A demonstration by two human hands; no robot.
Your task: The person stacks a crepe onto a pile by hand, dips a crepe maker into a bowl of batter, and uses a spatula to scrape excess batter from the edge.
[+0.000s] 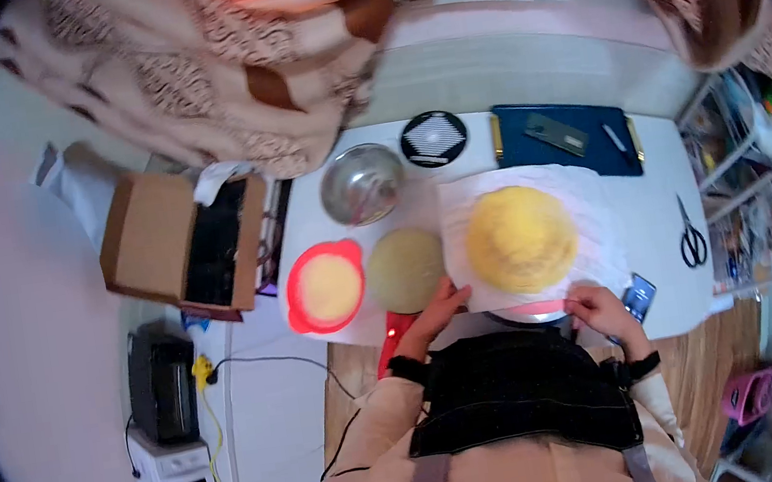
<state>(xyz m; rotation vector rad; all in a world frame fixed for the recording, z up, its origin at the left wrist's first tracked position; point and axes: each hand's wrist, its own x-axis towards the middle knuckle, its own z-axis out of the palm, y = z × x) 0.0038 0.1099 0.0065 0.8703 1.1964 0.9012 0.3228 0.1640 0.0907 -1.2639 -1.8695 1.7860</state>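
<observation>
A round yellow crepe [520,238], browned in the middle, lies on a white cloth-like sheet [594,194]. My left hand [442,312] is closed at the sheet's near left corner, fingers curled on its edge. At the near right corner, my right hand [602,310] pinches the same edge between thumb and fingers. Under this near edge, part of a round thing with a pink rim [541,310] shows; the sheet hides the rest. Beside my left hand is a round crepe pan [407,270] with a red handle and a pale yellow surface.
A red dish [326,288] of pale yellow batter and a metal bowl [362,184] stand at left. Behind are a black-rimmed disc [434,139] and a dark blue tray [516,151]. Scissors [690,235] and a phone [640,295] lie at right. A cord [294,357] runs at left.
</observation>
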